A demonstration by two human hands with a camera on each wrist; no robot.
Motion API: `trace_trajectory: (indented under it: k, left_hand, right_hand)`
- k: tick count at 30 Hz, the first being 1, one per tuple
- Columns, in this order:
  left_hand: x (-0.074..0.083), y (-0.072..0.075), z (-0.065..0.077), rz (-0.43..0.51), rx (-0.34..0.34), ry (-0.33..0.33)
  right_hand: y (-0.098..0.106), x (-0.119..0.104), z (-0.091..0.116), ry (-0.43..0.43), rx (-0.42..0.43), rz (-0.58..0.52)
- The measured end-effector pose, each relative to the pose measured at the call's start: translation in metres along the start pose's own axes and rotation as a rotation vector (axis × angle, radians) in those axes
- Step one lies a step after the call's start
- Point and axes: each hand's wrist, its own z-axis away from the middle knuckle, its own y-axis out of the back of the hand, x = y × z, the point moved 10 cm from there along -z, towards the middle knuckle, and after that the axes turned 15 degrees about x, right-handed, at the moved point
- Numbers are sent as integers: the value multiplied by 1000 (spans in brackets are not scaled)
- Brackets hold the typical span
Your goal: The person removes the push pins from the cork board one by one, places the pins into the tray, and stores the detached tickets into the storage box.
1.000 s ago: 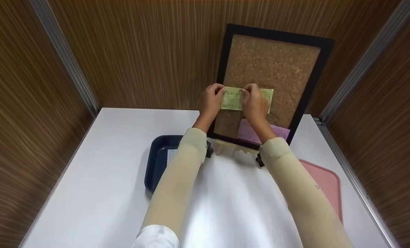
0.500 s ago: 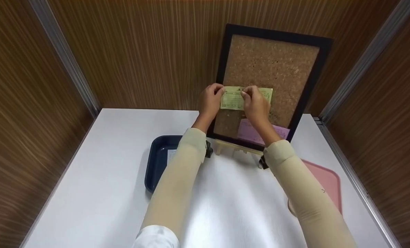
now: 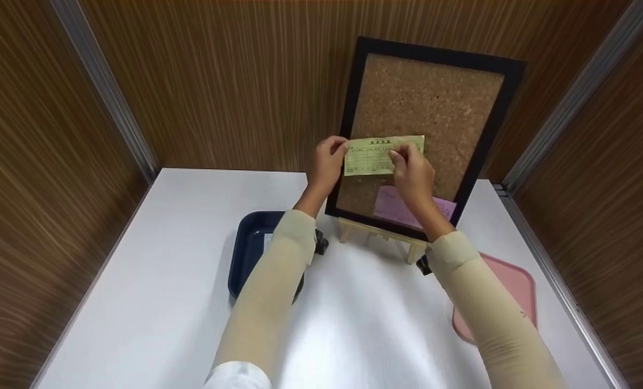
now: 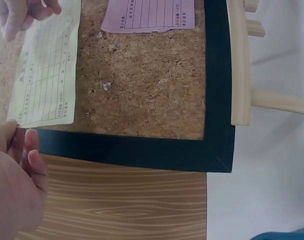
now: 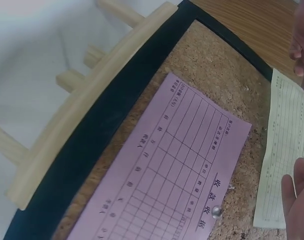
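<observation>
A yellow-green printed receipt slip (image 3: 369, 159) lies across the left middle of the black-framed corkboard (image 3: 429, 97). My left hand (image 3: 324, 165) pinches the slip's left edge; in the left wrist view its thumb and finger meet at the corner. My right hand (image 3: 415, 175) is over the slip's right part, thumb and forefinger close together; I cannot tell whether they hold something small. Below, a pink receipt slip (image 5: 167, 165) is on the board, with a round silver pin (image 5: 217, 212) at its upper edge.
A small wooden easel (image 3: 415, 251) supports the board. A dark blue tray (image 3: 235, 265) stands on the white table (image 3: 164, 302) at left, partly behind my left sleeve. A pink tray (image 3: 518, 281) is at right. Wood-grain panels (image 3: 218, 81) enclose the table.
My right hand has shifted right and slightly down along the yellow-green slip, uncovering its printed heading. The left hand keeps its pinch, moving slightly left and down.
</observation>
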Motion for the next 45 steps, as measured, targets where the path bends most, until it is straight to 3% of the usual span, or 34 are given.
trace_trajectory:
  k: [11,17,23,27,35,38,45]
  left_hand:
    - [-8,33,17,-53,33,-25]
    - [1,58,27,-47,35,-63]
    - [6,79,41,-23,52,-75]
    - [0,95,51,-14,70,-52]
    - [-23,137,72,41,122,-5]
    - [-30,155,80,57,143,6]
    - [-47,190,101,51,187,64]
  right_hand:
    - [36,6,37,29,52,-95]
    - [55,21,57,7,61,-193]
    - [72,40,79,-29,44,-211]
    - [86,49,91,-81,50,-203]
    - [123,35,108,-105,85,-183]
    - [131,47,113,-140,114,-170]
    - [138,105,131,-296,119,-156]
